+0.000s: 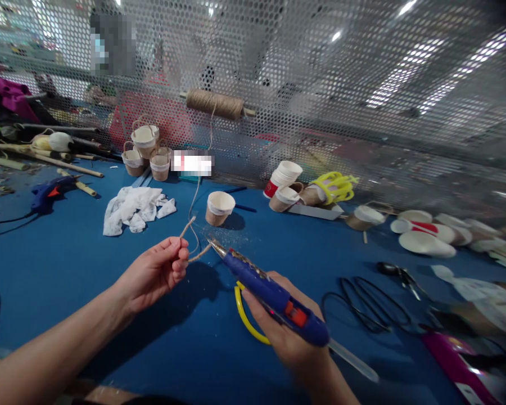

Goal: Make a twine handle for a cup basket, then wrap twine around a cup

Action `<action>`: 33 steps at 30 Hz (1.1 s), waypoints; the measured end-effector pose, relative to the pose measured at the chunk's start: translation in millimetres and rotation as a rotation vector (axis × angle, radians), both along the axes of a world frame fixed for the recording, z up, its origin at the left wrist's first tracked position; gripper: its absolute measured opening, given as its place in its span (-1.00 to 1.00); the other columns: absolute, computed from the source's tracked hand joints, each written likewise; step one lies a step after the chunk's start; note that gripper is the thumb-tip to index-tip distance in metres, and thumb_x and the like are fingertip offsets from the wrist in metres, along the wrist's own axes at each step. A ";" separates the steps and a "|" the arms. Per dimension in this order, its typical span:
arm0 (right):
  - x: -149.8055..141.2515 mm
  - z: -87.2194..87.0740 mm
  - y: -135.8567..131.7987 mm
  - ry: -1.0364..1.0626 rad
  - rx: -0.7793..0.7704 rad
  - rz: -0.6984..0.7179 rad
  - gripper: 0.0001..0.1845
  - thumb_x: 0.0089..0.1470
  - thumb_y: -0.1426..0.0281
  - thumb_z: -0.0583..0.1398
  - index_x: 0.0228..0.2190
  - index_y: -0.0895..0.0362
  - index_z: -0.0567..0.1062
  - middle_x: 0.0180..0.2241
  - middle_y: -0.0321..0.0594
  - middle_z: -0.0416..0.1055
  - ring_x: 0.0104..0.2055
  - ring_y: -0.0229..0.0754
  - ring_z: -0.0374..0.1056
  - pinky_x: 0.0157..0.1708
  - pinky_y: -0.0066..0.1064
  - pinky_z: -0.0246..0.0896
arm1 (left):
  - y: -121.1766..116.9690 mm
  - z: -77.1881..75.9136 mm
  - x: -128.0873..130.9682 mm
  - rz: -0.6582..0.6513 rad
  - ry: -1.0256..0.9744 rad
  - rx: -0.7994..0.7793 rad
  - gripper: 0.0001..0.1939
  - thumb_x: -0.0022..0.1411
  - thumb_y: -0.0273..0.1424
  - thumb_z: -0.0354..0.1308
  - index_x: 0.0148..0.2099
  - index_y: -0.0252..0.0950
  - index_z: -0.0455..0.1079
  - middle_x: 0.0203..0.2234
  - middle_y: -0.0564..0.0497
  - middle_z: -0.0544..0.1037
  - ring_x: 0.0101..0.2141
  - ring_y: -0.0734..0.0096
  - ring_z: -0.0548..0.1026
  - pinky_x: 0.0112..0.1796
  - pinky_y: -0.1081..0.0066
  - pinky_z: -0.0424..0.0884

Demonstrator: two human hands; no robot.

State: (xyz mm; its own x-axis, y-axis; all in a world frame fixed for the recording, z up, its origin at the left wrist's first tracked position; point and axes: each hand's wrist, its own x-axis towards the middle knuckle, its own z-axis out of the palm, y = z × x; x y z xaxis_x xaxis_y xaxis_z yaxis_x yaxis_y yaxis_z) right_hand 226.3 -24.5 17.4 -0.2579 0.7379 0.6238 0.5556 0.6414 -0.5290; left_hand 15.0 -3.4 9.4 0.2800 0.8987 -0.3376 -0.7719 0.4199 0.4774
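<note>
My left hand (162, 267) is closed, pinching a length of brown twine (188, 226) between thumb and fingers. One end sticks up past the fingertips and another stretches right toward the glue gun's nozzle. My right hand (293, 337) is wrapped round a blue hot glue gun (265, 284) with an orange switch and a clear glue stick out of its back. Its metal tip is at or very near the twine end; contact cannot be made out. A yellow curved loop (247, 318) shows beneath the right hand, its kind hidden. Just beyond stands a twine-wrapped paper cup (220, 208) with a white rim.
A twine spool (215, 105) hangs on the perforated metal screen, its strand running down to the table. Handled cups (145, 140) stand at the back left near crumpled white cloth (135, 208). Another glue gun (53, 191) lies left; stacked cups (283, 177) and black cable (366, 304) lie right.
</note>
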 end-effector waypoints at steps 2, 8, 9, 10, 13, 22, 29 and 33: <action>0.2 0.2 -1.0 -0.013 0.004 0.004 -0.86 -0.04 0.48 0.18 -0.37 0.09 0.34 -0.47 -0.31 0.40 -0.46 -0.27 0.37 -0.43 -0.45 0.35 | 0.1 0.4 0.2 -0.005 -0.004 -0.007 -0.80 0.20 -0.57 -0.05 -0.41 -0.46 0.37 -0.66 0.04 0.38 -0.70 0.68 0.30 -0.66 0.67 0.30; 1.6 0.7 -0.3 -0.027 -0.018 0.009 -0.87 -0.04 0.49 0.18 -0.37 0.11 0.35 -0.45 -0.28 0.40 -0.43 -0.27 0.38 -0.40 -0.44 0.35 | 0.4 1.9 -0.2 -0.028 -0.030 -0.032 -0.75 0.23 -0.58 -0.11 -0.41 -0.46 0.36 -0.65 0.05 0.37 -0.70 0.69 0.29 -0.66 0.67 0.28; 1.9 0.6 0.0 -0.017 -0.020 -0.003 -0.88 -0.04 0.49 0.19 -0.37 0.12 0.36 -0.46 -0.28 0.40 -0.44 -0.27 0.38 -0.40 -0.44 0.35 | 0.2 2.4 -0.3 -0.035 -0.039 -0.041 -0.74 0.24 -0.58 -0.12 -0.41 -0.46 0.36 -0.65 0.05 0.36 -0.70 0.69 0.28 -0.66 0.68 0.28; 2.2 0.6 0.3 -0.007 -0.014 -0.013 -0.89 -0.05 0.49 0.19 -0.38 0.13 0.36 -0.47 -0.28 0.40 -0.45 -0.27 0.38 -0.40 -0.44 0.35 | 0.0 2.7 -0.2 -0.041 -0.050 -0.051 -0.72 0.25 -0.58 -0.14 -0.41 -0.46 0.35 -0.65 0.05 0.36 -0.70 0.70 0.28 -0.67 0.68 0.28; 2.3 0.0 0.8 -0.001 0.050 -0.033 -0.89 -0.06 0.48 0.20 -0.40 0.14 0.37 -0.47 -0.26 0.41 -0.45 -0.25 0.39 -0.40 -0.41 0.36 | -0.4 3.1 0.3 -0.063 -0.077 -0.078 -0.70 0.26 -0.58 -0.18 -0.41 -0.46 0.34 -0.65 0.04 0.35 -0.70 0.70 0.29 -0.68 0.69 0.27; 1.6 -1.7 -1.5 -0.035 -0.026 0.011 -0.84 -0.04 0.50 0.17 -0.32 0.11 0.36 -0.40 -0.26 0.43 -0.40 -0.25 0.40 -0.38 -0.42 0.35 | -0.6 0.7 1.5 -0.078 -0.129 -0.076 -0.76 0.22 -0.63 -0.12 -0.39 -0.48 0.35 -0.63 0.04 0.35 -0.69 0.70 0.29 -0.67 0.68 0.29; 0.4 1.4 -0.8 -0.006 -0.039 0.089 -0.89 -0.05 0.49 0.17 -0.37 0.12 0.40 -0.43 -0.25 0.44 -0.41 -0.23 0.41 -0.41 -0.42 0.36 | -1.7 1.4 1.5 -0.080 -0.155 -0.076 -0.78 0.21 -0.65 -0.11 -0.37 -0.48 0.34 -0.64 0.03 0.35 -0.70 0.69 0.30 -0.68 0.68 0.28; 3.4 -1.0 0.9 0.004 0.013 0.011 -0.85 -0.07 0.48 0.19 -0.36 0.12 0.39 -0.44 -0.24 0.45 -0.42 -0.20 0.41 -0.40 -0.38 0.37 | -1.1 1.4 1.8 -0.090 -0.151 -0.064 -0.79 0.20 -0.65 -0.11 -0.39 -0.47 0.33 -0.64 0.04 0.34 -0.69 0.70 0.30 -0.67 0.69 0.27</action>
State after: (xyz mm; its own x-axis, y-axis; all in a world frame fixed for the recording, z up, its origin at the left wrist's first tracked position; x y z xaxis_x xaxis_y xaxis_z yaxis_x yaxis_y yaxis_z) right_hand 229.7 -23.7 16.3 -0.2634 0.7272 0.6339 0.5469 0.6538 -0.5229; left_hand 16.8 -4.5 10.8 0.4099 0.8457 -0.3418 -0.7907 0.5163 0.3290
